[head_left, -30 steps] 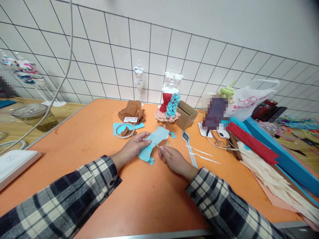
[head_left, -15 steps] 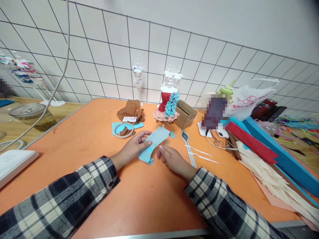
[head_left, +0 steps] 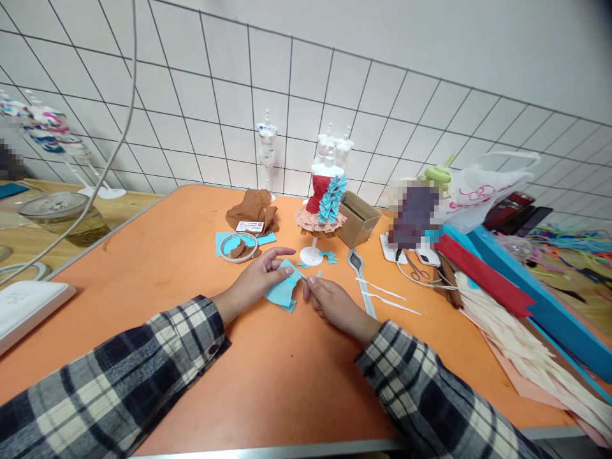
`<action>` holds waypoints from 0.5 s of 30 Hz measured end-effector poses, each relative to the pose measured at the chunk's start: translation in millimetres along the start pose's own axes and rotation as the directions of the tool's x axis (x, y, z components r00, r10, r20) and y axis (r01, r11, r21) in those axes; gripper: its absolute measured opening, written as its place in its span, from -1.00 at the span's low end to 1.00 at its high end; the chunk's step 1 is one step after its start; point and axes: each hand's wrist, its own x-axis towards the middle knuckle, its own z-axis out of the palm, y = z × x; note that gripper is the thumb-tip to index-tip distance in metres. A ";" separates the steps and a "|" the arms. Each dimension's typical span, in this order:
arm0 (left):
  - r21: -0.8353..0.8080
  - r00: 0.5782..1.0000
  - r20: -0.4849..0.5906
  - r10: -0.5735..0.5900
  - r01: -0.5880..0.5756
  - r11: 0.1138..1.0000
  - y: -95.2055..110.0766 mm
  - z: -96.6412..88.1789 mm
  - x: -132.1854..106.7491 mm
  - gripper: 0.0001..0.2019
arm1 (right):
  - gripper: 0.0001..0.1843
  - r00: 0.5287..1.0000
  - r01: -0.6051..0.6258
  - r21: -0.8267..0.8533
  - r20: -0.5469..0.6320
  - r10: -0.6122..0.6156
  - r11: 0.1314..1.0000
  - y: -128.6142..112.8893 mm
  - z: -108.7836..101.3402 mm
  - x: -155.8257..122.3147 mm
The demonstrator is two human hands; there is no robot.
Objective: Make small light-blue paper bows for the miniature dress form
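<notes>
Between thumb and fingers, my left hand (head_left: 261, 275) pinches a light-blue sheet of crepe paper (head_left: 281, 294), its index finger stretched out over the far edge. From the right, my right hand (head_left: 329, 303) grips a thin metal tool, whose tip (head_left: 302, 276) touches the paper's edge; the fingers hide the rest, so its kind is unclear. Beyond the hands stands a small dress form (head_left: 321, 191) in a red top with light-blue ruffles and a pink ruffled skirt. Light-blue scraps (head_left: 329, 257) lie by its white base (head_left: 312, 256).
Left of the form are brown crumpled paper (head_left: 253, 207) and a roll of tape (head_left: 227, 254). To the right stand a cardboard box (head_left: 358, 220), a grey strap-like piece (head_left: 362, 280), white strips (head_left: 385, 298), scissors (head_left: 419, 273) and coloured paper (head_left: 488, 280). A cable (head_left: 132, 64) hangs at left.
The far part of the blue paper, which stretched toward the dress form, has come back toward my hands and appears folded over. The form's white base now shows. Both hands stay nearly in place.
</notes>
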 end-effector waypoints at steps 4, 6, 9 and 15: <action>0.003 1.000 0.014 0.016 -0.016 1.000 -1.0 0.0 0.9 -0.49 | -0.46 1.000 -0.017 0.047 0.026 0.015 0.999 -1.6 0.4 0.2; 0.023 1.000 0.027 0.010 -0.011 1.000 -1.8 0.0 1.4 -0.50 | -0.47 1.000 -0.019 0.073 0.026 0.017 0.997 -2.8 0.9 -0.1; 0.028 0.998 0.065 -0.010 0.009 1.000 -3.6 -1.0 2.1 -0.51 | -0.49 0.999 -0.019 0.111 0.032 0.015 0.994 -4.7 1.3 -1.2; -0.029 0.988 0.157 0.000 0.005 1.000 -6.1 -4.8 2.0 -0.52 | -0.49 0.997 -0.046 0.149 0.076 0.035 0.988 -7.6 -0.8 -3.0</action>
